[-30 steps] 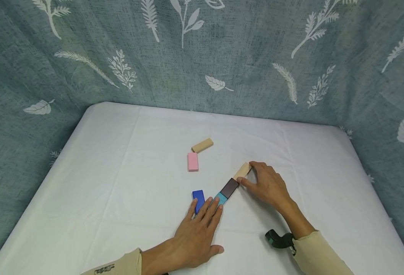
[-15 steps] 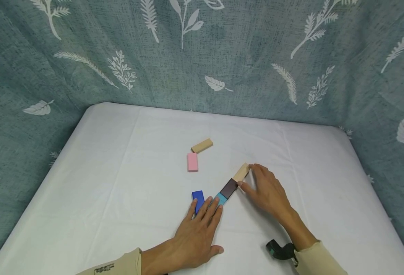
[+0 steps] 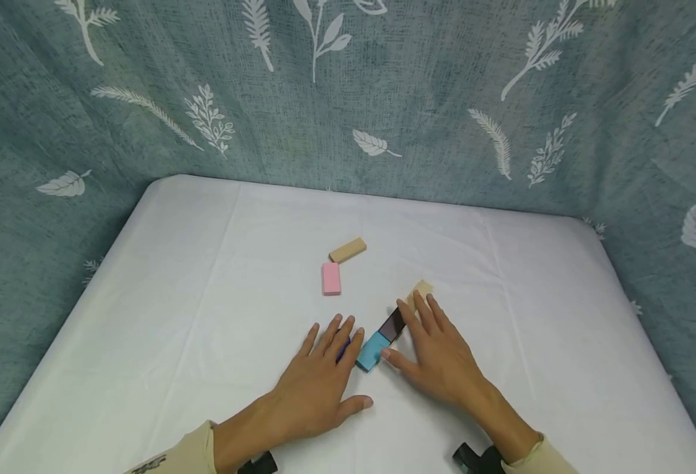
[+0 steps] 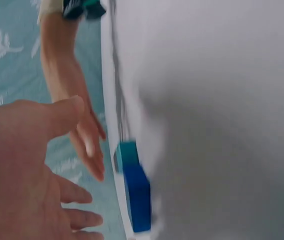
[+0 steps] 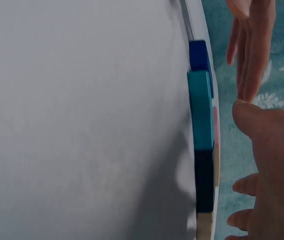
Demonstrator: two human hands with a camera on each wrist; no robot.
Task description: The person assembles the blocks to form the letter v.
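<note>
In the head view my left hand [image 3: 318,388] is spread palm down over the blue block [image 3: 343,350], hiding most of it. The left wrist view shows this blue block [image 4: 138,200] lying apart from the fingers. A light blue block [image 3: 371,352], a dark brown block [image 3: 392,325] and a pale wooden block [image 3: 423,287] lie end to end in a slanting row. My right hand [image 3: 439,359], fingers extended, overlaps the brown and pale blocks. From the right wrist its thumb stands away from the light blue block [image 5: 201,110]. Neither hand holds anything.
A pink block [image 3: 331,279] lies farther back on the white-covered table [image 3: 217,329], its far end at a tan wooden block [image 3: 348,250]. Dark wrist-camera mounts sit below both forearms. A green leaf-patterned curtain [image 3: 348,105] hangs behind the table.
My right hand has left the pale wooden block and moved nearer and left. My left hand has lifted off the light blue block and shifted left, covering more of the blue block.
</note>
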